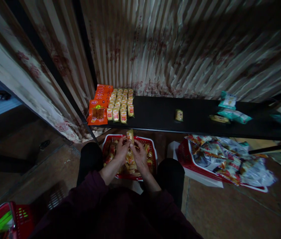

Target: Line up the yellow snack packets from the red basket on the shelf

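My left hand and my right hand meet over a red basket with a white rim. Between their fingers they grip a small yellow-wrapped snack, held upright just below the shelf edge. More wrapped snacks fill the basket under my hands. On the black shelf, rows of the same yellow-wrapped snacks stand close together. Beside them on the left lie overlapping orange packets.
A lone yellow packet lies mid-shelf, with teal packets further right. A second red basket, piled with bagged snacks, sits on the floor at right. Another red basket is at lower left. Dark posts rise at left before a striped curtain.
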{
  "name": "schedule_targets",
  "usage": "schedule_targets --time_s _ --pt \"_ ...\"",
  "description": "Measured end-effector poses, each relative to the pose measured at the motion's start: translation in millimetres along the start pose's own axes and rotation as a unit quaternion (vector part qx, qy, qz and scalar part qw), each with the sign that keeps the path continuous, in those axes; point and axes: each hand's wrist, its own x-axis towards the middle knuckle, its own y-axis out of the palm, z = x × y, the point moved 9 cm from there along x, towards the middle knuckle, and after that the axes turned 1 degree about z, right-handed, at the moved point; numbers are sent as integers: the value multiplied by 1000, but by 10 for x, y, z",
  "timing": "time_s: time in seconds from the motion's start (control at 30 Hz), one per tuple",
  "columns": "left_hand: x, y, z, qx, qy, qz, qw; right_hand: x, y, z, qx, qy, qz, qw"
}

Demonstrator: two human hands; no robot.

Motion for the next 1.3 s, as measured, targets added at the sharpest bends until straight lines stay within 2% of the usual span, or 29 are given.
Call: schedule_targets --time_s 0.1,0.47,0.57,0.73,0.9,1.1,1.3 --pt "-21 11 -83 58 39 9 997 20 54 -69 13 7 24 1000" --pt "18 99 -121 179 140 33 973 86 -27 -72 15 40 -9 999" --pt "4 107 -145 179 146 35 972 112 -34 -162 65 67 -14 996" --pt "-3 109 -136 177 129 38 975 141 -77 -343 178 129 -66 973" --pt "-9 173 -156 198 141 54 969 168 -78 -414 232 166 -111 952" --pt "31 267 -209 223 159 68 959 262 -46 -375 230 159 -96 955" --pt "128 331 -323 288 181 52 939 407 -72 -243 165 111 -74 977"
